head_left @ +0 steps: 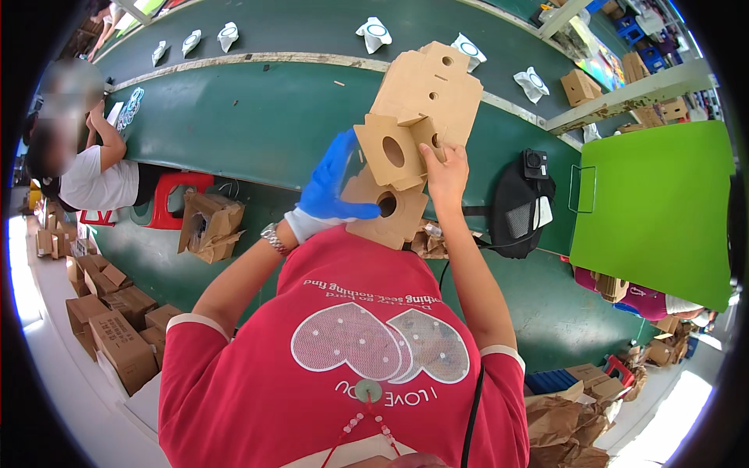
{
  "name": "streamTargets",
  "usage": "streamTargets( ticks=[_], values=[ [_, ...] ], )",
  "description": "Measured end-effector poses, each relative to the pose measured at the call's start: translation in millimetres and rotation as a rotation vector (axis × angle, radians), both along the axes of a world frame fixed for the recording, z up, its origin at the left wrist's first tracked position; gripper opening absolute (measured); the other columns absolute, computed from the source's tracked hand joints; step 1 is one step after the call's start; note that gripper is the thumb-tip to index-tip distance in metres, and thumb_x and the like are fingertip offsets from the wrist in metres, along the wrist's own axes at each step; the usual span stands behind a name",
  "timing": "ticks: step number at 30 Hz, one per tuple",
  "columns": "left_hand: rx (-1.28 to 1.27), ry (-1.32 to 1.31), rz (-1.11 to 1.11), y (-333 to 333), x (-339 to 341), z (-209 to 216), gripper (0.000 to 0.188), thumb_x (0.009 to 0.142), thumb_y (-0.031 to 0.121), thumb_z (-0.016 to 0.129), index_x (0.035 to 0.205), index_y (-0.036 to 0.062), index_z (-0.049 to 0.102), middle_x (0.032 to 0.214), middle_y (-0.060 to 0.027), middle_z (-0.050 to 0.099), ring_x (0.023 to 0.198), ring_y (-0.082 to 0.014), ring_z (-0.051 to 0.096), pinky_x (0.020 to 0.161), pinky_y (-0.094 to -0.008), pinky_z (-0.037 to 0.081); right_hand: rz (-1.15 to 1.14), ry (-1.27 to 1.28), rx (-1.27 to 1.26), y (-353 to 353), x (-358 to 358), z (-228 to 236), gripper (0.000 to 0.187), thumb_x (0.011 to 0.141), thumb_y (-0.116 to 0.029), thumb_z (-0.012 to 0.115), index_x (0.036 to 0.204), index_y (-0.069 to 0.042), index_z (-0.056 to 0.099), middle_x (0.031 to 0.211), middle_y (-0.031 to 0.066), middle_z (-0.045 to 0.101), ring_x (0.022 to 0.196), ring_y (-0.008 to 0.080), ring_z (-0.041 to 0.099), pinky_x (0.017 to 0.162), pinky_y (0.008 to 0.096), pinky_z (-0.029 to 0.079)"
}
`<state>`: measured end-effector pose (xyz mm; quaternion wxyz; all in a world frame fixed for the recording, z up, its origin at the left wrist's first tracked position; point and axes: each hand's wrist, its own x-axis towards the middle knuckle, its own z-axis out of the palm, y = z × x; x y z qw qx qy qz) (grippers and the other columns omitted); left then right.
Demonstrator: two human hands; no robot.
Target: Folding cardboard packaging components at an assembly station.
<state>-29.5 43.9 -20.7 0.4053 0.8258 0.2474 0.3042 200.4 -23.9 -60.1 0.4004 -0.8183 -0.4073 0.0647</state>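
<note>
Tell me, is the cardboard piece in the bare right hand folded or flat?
Partly folded: the cardboard piece held by the right hand shows panels bent at angles.

green table (234, 117) lies mostly free left of the cardboard (374, 144), black bag (513, 199) blocking right

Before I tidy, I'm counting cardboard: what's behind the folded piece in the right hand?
Behind the folded piece, flat cardboard with round holes shows. Whatever else the piece covers can't be seen.
</note>
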Motion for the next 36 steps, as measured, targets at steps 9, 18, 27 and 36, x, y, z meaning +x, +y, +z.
streamTargets(
  ticks=[9,18,27,36],
  values=[
    [0.229,-0.015,0.057,22,107,28,0.109,0.056,0.042,0.093,0.141,0.0004,0.038,0.134,-0.0165,0.051,0.127,-0.0312,0.049,0.109,-0.0439,0.039,0.075,0.118,-0.042,-4,12,1,0.037,0.081,-0.026,0.075,0.101,0.004,0.071,0.099,0.0184,0.065,0.093,0.0340,0.064,0.083,0.0413,0.050],
    [-0.220,-0.307,0.114,-3,65,-18,0.096,0.064,0.023,0.093,0.139,0.0018,0.036,0.131,-0.0125,0.051,0.120,-0.0223,0.055,0.100,-0.0356,0.049,0.192,0.057,-0.344,15,28,32,0.033,0.076,-0.027,0.077,0.097,-0.002,0.069,0.098,0.0158,0.066,0.092,0.0331,0.066,0.082,0.0419,0.053],
    [-0.210,-0.294,0.090,-18,72,-4,0.098,0.065,0.021,0.093,0.140,0.0082,0.033,0.129,-0.0099,0.051,0.119,-0.0214,0.054,0.101,-0.0362,0.048,0.284,-0.165,-0.479,28,24,35,0.030,0.075,-0.022,0.078,0.092,-0.001,0.065,0.101,0.0171,0.063,0.097,0.0346,0.064,0.083,0.0432,0.054],
    [-0.071,0.015,-0.041,7,32,-1,0.088,0.070,0.018,0.085,0.145,0.0076,0.040,0.138,-0.0153,0.050,0.121,-0.0337,0.052,0.101,-0.0411,0.045,0.647,-0.060,-0.309,26,32,27,0.028,0.071,-0.013,0.076,0.086,0.000,0.057,0.092,0.0162,0.057,0.088,0.0354,0.059,0.078,0.0424,0.049]
  ],
)
